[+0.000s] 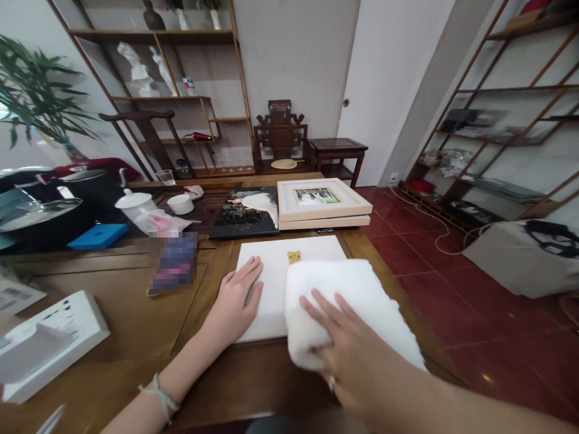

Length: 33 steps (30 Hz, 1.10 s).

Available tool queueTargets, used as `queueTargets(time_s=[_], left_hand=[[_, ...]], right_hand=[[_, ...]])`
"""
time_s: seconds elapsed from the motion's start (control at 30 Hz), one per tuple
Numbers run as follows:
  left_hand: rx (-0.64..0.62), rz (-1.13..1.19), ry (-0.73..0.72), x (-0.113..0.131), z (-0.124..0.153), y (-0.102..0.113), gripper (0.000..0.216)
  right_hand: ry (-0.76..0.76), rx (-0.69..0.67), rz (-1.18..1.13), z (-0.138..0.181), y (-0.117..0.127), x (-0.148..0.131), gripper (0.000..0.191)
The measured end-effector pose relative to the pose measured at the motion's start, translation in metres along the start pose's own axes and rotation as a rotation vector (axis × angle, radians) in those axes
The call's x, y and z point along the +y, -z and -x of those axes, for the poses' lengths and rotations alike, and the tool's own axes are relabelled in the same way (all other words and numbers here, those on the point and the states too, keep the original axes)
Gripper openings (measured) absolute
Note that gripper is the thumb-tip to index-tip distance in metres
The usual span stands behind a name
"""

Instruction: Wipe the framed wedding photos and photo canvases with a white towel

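A flat white panel (271, 265), like the back of a picture frame, lies on the wooden table in front of me. Near its far edge sits a small gold-coloured hanger plate (294, 257). My left hand (242, 295) rests flat along the panel's left edge, fingers stretched out and holding nothing. Over the panel's right part is a folded, fluffy white towel (362, 301), which covers that side and hangs past the edge. My right hand (332, 331) presses on the towel and grips it, fingertips on top and the thumb side tucked in at the near edge.
Beyond the panel lie a dark photo print (246, 211) and stacked pale picture frames (325, 196). To the left are a blue box (98, 236), a white teapot (136, 205), a white cup (181, 204), a black lidded pot (43, 220) and a white moulded tray (54, 337).
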<state>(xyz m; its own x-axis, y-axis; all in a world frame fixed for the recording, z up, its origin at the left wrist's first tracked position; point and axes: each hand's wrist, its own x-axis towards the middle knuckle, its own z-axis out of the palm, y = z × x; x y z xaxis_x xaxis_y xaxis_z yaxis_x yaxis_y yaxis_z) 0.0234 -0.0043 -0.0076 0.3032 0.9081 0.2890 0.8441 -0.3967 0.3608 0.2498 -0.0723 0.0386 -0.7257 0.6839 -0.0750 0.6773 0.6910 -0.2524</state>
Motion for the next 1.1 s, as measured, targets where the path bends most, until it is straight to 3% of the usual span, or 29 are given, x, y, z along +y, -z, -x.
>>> queueTargets(time_s=[0.07,0.17,0.33,0.47,0.57,0.73,0.93,1.1], left_hand=[[0.002,0.002,-0.002,0.0,0.0,0.0,0.044],[0.004,0.009,-0.006,-0.001,0.0,-0.001,0.045],[-0.002,0.046,0.002,-0.002,0.0,0.0,0.045],[-0.009,0.063,0.008,-0.002,0.0,0.001,0.046],[-0.014,0.058,0.01,-0.001,0.0,0.001,0.045],[-0.015,0.056,0.016,-0.002,0.0,0.001,0.046],[-0.015,0.04,0.01,-0.001,0.0,0.0,0.046],[-0.013,0.047,-0.007,-0.002,-0.001,0.0,0.047]], right_hand=[[0.066,-0.06,-0.031,0.008,-0.001,-0.008,0.025],[0.072,0.009,-0.07,0.004,0.0,-0.004,0.023],[0.034,0.207,-0.063,-0.033,0.005,0.03,0.026],[0.051,0.268,-0.021,-0.066,0.01,0.058,0.03],[0.019,0.284,-0.002,-0.077,0.012,0.063,0.033],[-0.049,0.184,0.05,-0.061,0.006,0.035,0.033],[0.17,0.034,0.096,-0.014,-0.003,-0.01,0.022],[0.253,-0.048,-0.006,-0.003,0.004,-0.012,0.026]])
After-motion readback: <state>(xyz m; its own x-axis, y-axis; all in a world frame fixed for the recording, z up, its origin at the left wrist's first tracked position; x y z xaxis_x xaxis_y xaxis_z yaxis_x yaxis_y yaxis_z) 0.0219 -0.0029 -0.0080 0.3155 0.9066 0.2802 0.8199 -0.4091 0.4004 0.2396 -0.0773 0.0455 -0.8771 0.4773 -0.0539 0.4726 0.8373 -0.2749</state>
